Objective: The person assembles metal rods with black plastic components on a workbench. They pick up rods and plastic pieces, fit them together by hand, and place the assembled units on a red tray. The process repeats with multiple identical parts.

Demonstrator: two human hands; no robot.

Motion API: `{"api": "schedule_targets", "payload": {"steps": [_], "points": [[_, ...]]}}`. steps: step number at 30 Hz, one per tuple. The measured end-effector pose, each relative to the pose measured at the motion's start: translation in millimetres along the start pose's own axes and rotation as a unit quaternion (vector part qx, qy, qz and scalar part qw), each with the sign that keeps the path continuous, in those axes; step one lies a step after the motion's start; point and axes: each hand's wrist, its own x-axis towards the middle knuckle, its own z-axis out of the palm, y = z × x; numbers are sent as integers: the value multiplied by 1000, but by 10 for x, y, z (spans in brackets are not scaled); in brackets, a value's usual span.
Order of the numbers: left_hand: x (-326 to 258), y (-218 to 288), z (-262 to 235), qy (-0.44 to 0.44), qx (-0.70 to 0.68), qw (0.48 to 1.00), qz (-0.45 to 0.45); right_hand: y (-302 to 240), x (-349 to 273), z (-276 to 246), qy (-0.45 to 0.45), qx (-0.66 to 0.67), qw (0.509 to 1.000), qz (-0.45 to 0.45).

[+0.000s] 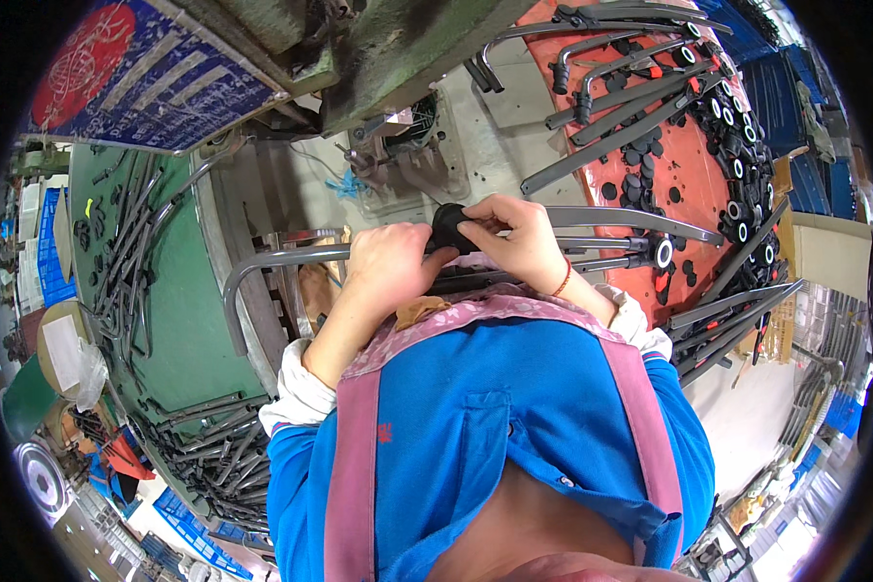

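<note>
In front of my waist, both hands meet at a black rounded plastic piece (448, 229). My left hand (388, 260) is closed around the end of a grey bent tube (286, 257), whose curved end reaches out to the left and turns down. My right hand (516, 242) pinches the black piece between thumb and fingers. A flat grey bar (640, 219) and more tubes run out to the right behind my right wrist. How the tube meets the black piece is hidden by my fingers.
Bent tubes (141, 233) lie on the green table (179, 330) at left. The red-topped table (679, 170) at right bears bars, black discs and white-ringed parts. A green machine (427, 48) with a blue plate (155, 73) overhangs the far side, its metal fixture (383, 160) beneath.
</note>
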Motion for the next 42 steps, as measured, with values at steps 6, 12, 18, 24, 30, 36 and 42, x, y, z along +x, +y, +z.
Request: {"api": "schedule_targets", "payload": {"steps": [6, 12, 18, 24, 30, 36, 42], "points": [[-3, 13, -45, -3, 3, 1000, 0, 87, 50, 78, 72, -90, 984, -138], [13, -3, -25, 10, 0, 1000, -7, -6, 65, 78, 80, -137, 985, -72], [16, 32, -66, -19, -1, 999, -31, 92, 164, -2, 53, -192, 964, -176], [29, 97, -117, -70, 7, 996, -52, 148, 311, -111, -97, -33, 995, 8], [15, 79, -36, -38, 32, 998, -33, 259, 385, -181, -166, -29, 985, 34], [26, 145, -43, -58, 24, 997, -47, 215, 500, -322, -266, -74, 959, 70], [91, 216, -90, -54, 9, 997, -62, 366, 551, -373, -287, 2, 955, 72]]}}
